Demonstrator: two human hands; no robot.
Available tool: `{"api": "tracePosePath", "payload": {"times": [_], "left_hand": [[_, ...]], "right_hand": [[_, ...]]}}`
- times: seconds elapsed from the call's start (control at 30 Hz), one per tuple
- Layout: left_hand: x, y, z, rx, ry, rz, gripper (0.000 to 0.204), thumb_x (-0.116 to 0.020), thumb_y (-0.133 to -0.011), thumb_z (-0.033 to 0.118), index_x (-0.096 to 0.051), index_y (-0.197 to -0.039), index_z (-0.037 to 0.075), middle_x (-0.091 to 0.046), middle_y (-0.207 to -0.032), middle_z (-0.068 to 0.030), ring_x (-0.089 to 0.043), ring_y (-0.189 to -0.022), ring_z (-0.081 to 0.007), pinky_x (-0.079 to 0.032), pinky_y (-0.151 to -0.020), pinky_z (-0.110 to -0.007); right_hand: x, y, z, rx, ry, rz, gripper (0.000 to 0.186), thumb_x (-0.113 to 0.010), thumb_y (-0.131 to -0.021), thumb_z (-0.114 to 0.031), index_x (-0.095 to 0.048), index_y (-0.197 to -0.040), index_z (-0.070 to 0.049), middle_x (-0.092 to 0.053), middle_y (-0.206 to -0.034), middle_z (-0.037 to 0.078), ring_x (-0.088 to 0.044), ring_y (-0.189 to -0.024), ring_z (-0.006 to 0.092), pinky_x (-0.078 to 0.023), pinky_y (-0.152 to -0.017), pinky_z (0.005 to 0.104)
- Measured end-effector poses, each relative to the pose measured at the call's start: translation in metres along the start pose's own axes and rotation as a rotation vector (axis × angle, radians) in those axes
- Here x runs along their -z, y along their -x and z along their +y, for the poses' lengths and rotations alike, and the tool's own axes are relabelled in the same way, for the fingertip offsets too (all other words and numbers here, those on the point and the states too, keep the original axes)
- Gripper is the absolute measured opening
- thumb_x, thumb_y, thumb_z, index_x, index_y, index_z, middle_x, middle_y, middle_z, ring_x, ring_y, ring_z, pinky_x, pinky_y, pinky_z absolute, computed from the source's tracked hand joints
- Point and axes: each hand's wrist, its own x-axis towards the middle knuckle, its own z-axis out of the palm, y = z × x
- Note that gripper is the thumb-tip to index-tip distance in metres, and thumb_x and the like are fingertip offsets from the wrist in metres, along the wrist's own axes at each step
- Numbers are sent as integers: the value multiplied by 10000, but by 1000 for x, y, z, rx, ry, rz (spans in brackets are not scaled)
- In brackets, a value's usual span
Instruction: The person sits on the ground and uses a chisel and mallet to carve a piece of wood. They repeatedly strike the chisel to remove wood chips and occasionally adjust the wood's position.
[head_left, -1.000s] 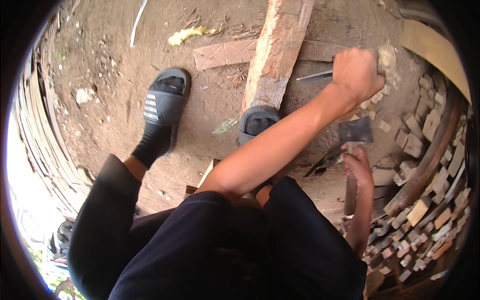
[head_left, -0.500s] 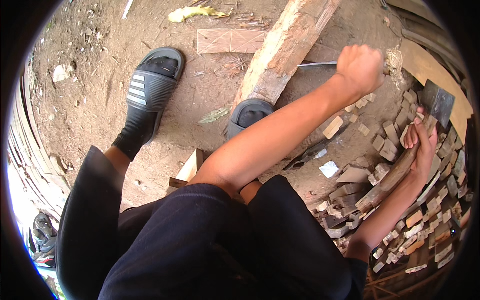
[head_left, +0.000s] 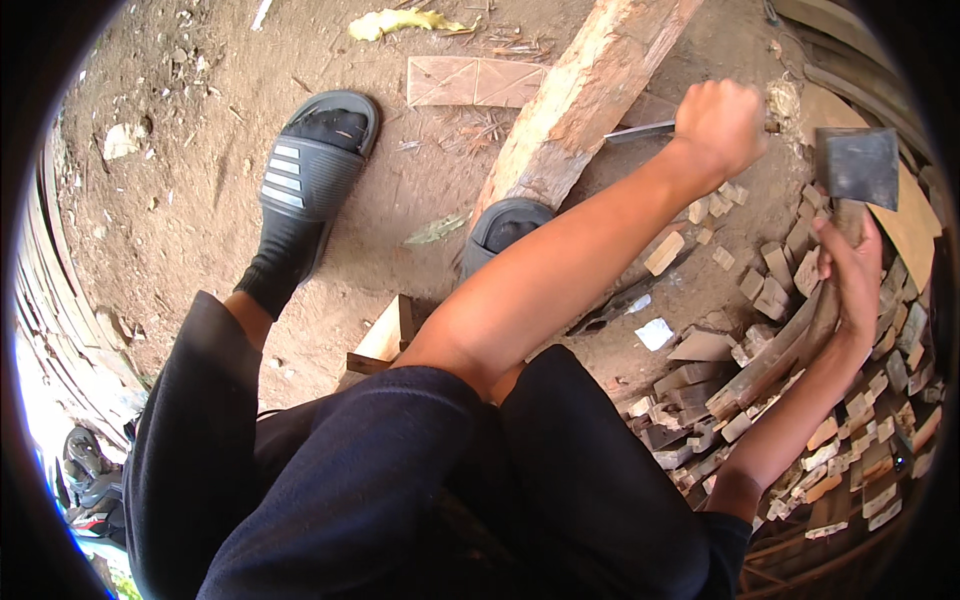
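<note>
My left hand point(head_left: 718, 125) is a fist around a chisel point(head_left: 643, 131), whose handle end pokes out on the right. Its thin metal blade points left, the tip at the right edge of a rough wooden beam point(head_left: 570, 110). To the right, my right hand point(head_left: 850, 262) grips the wooden handle of a hammer point(head_left: 862, 168) with a dark, square head. That head is raised over the stacked wood, apart from the chisel. My right foot, in a dark slide sandal point(head_left: 508, 222), is at the beam's near end.
Many cut wood offcuts point(head_left: 775, 295) are piled at the right. A flat patterned board point(head_left: 475, 80) lies by the beam on the dirt floor point(head_left: 200, 200). My left sandal point(head_left: 315, 165) stands left of the beam, and a short wood block point(head_left: 385, 332) lies by my knee.
My right hand has turned the hammer so its head swings up and left, and more of its square face shows. My left fist stays near the beam with the chisel.
</note>
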Motion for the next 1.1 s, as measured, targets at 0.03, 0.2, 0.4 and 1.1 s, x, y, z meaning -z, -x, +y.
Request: {"api": "tracePosePath", "payload": {"times": [0.03, 0.2, 0.4, 1.1], "left_hand": [[0, 0, -1, 5, 5, 16, 154, -610, -638, 130, -649, -712, 0, -639, -731, -219, -643, -707, -360, -524, -671, -418], [0, -3, 1, 2, 21, -7, 150, -605, -642, 131, -646, -694, -4, -636, -720, -225, -643, -703, -361, -525, -672, -419], [-1, -6, -4, 10, 0, 25, 139, -587, -653, 114, -647, -696, -4, -641, -726, -216, -646, -704, -361, -527, -673, -418], [-4, -18, -7, 102, -18, 71, 163, -623, -692, 140, -665, -771, 4, -649, -770, -216, -652, -747, -350, -525, -701, -412]], "right_hand": [[8, -2, -1, 26, -5, -35, 342, -610, -802, -114, -536, -1121, -16, -428, -585, -44, -361, -459, 30, -286, -436, 188], [22, -25, 3, 50, -180, 47, 334, -578, -801, -122, -538, -1119, -25, -404, -574, -55, -360, -447, 32, -290, -430, 188], [-1, -26, -1, -66, -90, -210, 350, -555, -780, -137, -531, -1115, -38, -423, -569, -34, -373, -438, 39, -295, -416, 184], [10, -90, 1, 198, -146, 127, 420, -578, -810, -134, -498, -1201, -2, -473, -675, -24, -417, -523, 47, -347, -488, 202]]}}
